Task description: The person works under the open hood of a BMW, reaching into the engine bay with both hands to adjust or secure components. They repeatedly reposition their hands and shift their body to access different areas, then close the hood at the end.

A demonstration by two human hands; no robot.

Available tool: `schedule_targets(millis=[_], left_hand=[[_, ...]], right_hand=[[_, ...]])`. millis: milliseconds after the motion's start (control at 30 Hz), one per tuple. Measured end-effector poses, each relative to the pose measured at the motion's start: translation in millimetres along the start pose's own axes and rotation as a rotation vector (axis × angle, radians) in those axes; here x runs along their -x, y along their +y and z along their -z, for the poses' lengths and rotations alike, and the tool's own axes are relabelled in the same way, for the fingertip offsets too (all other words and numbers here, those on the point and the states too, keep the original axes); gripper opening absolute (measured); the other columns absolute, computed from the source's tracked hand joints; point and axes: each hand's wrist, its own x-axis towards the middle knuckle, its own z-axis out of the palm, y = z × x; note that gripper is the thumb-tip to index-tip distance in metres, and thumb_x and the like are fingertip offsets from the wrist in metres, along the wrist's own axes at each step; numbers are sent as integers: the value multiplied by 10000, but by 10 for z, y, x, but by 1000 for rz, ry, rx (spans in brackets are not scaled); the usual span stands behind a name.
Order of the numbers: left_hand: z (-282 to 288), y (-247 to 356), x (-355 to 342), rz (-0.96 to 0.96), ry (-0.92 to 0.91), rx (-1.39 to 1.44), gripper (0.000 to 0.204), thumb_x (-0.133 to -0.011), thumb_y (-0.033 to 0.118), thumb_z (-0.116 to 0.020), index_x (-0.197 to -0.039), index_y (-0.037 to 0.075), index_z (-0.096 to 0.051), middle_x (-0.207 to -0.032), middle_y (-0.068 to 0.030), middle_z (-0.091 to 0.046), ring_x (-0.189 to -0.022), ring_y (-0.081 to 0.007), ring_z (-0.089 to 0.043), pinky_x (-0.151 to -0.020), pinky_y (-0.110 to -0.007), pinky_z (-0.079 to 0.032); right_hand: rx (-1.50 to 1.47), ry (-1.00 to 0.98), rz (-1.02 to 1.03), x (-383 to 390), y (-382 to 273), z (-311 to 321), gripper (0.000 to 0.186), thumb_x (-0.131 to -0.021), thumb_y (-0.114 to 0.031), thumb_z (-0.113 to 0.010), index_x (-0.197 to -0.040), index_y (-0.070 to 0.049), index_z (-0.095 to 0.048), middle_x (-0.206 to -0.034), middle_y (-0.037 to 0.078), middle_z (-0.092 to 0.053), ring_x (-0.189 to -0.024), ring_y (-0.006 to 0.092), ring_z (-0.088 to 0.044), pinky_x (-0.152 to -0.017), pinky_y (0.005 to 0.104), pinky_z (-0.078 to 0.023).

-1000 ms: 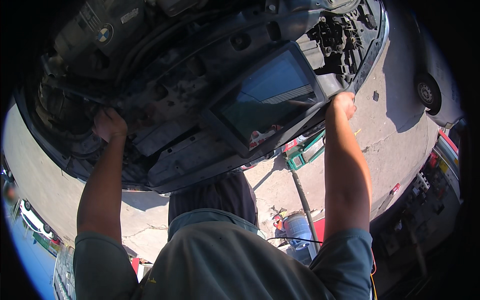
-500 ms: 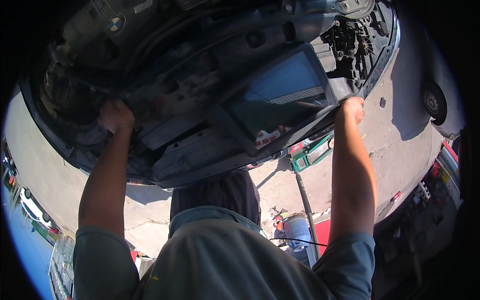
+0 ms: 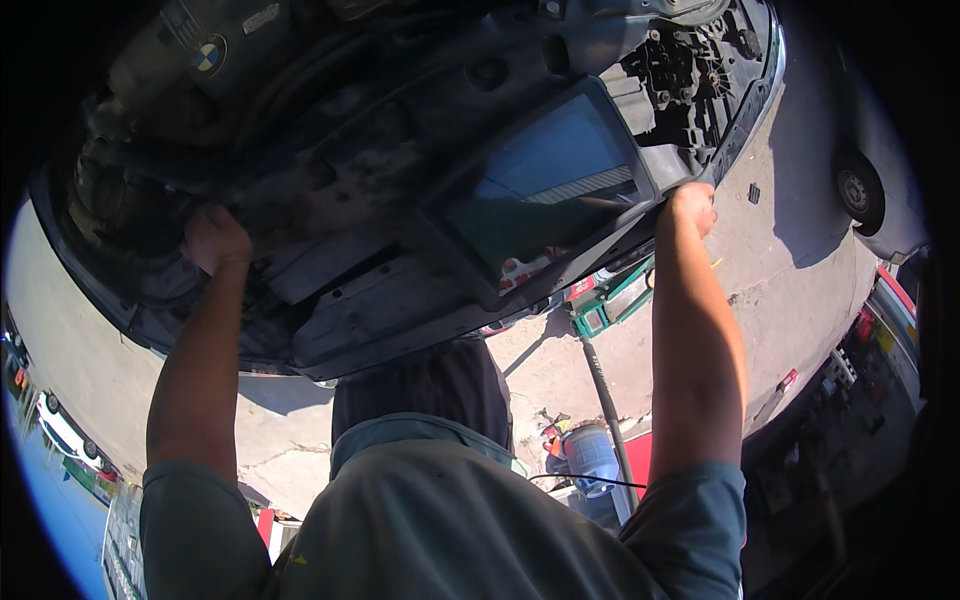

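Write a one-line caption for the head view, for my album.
Both arms raised, the left hand and right hand press on a dark underbody panel of a car.

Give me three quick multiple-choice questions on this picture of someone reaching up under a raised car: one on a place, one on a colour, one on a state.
1. Where is the right hand?
A. At the edge of the dark underbody panel
B. On the car wheel
C. Down at the person's side

2. What colour is the floor jack on the concrete ground?
A. Yellow
B. Green
C. White

3. How are the person's arms?
A. Folded
B. Hanging down
C. Both raised to the car

Answers: 1 A, its fingers curl at the panel's rim. 2 B, the jack's body is green. 3 C, the left hand and right hand both reach the underbody.
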Motion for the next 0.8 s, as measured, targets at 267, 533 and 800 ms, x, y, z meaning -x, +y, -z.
schedule_targets(millis=[267,533,800], left_hand=[[36,22,0,-28,26,46,472,-999,435,-385,-1190,124,-683,-1242,-153,-682,-1174,-373,-610,-1001,-557,-393],[41,31,5,-22,51,56,499,-998,457,-379,-1155,91,-680,-1228,-185,-675,-1134,-402,-613,-988,-565,-397],[44,38,9,-21,21,61,516,-1003,470,-363,-1144,90,-683,-1223,-189,-674,-1140,-406,-608,-998,-567,-388]], right_hand=[[-1,-14,-13,2,-14,23,665,-922,-434,-426,-1286,97,-589,-1274,324,-656,-1204,445,-650,-1053,524,-494],[7,-11,-9,9,-21,32,662,-922,-430,-422,-1286,99,-585,-1275,329,-654,-1206,446,-648,-1053,527,-495],[6,-8,4,1,-2,28,672,-923,-437,-420,-1289,103,-580,-1272,328,-655,-1203,449,-647,-1051,523,-496]])
